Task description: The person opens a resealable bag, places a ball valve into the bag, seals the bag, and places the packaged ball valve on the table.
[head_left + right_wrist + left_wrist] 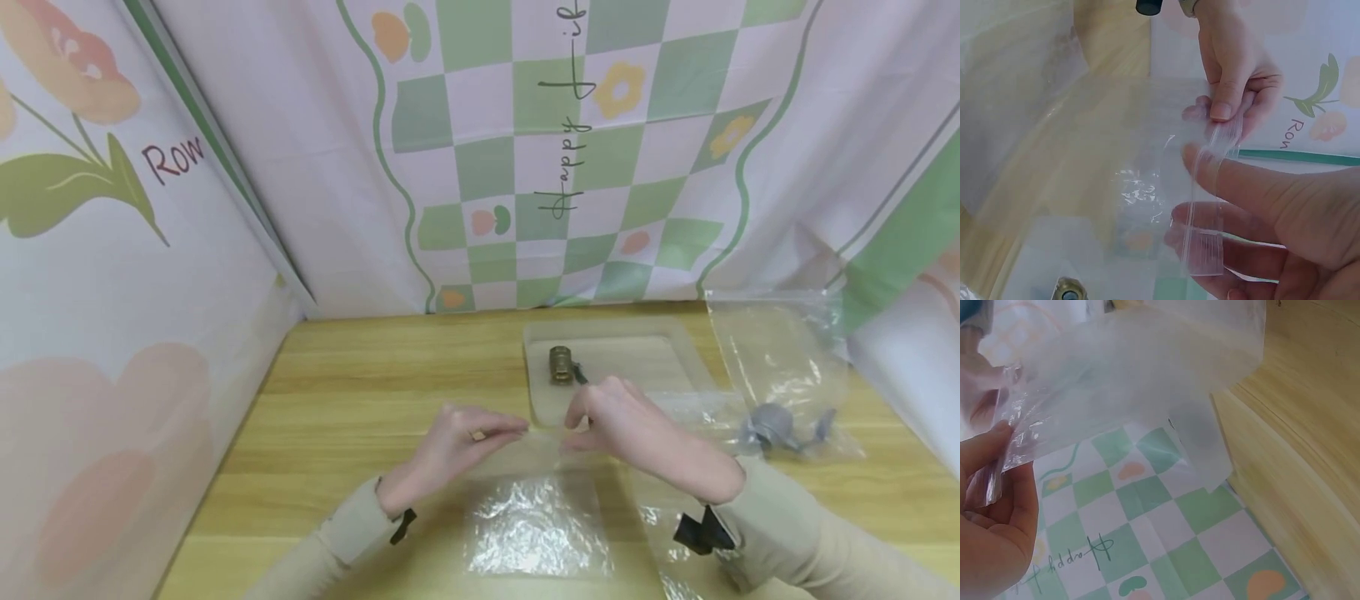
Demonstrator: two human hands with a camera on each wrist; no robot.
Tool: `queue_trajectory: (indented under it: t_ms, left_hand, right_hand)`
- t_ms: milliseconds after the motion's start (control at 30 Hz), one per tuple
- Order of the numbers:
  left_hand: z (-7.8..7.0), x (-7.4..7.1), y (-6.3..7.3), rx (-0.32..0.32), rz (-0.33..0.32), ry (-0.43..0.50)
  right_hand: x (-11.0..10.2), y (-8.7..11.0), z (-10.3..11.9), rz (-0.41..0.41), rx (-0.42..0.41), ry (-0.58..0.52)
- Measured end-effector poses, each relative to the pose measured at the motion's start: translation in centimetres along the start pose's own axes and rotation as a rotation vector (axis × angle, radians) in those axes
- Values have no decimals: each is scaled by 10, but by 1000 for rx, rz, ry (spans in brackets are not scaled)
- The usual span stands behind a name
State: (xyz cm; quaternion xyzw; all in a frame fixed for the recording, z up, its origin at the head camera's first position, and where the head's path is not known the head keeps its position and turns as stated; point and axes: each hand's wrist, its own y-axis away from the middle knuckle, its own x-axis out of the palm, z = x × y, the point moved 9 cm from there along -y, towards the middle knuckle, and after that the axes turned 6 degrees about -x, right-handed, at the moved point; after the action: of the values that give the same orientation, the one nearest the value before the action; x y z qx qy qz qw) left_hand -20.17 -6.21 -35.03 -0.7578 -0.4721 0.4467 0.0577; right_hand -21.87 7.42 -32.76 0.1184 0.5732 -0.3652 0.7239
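A clear zip-lock bag (536, 525) hangs between both hands over the front of the table. My left hand (465, 442) pinches one end of its zip edge between thumb and fingers, as the left wrist view shows. At the other end of that edge is my right hand (630, 425), its thumb on one face of the film and its bent fingers showing through from behind. The bag (1116, 137) spreads away from the hands in the right wrist view. No contents can be made out in it.
Beyond the hands lies a shallow translucent tray (531, 392) with a brass fitting (560, 365) and a small dark piece in it. To the right, another clear bag (787, 342) lies around or beside a grey part (772, 423). More clear film (660, 533) lies under my right forearm.
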Motion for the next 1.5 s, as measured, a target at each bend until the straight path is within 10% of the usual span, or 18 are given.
queue_trajectory:
  t_ms: [933,1500]
  left_hand:
    - [5,-5,4,-41,4,-20]
    - [7,3,-1,-66,141,-81]
  right_hand:
    - [-1,6,-7,66,55,8]
    - [-2,2,-1,56,12,-53]
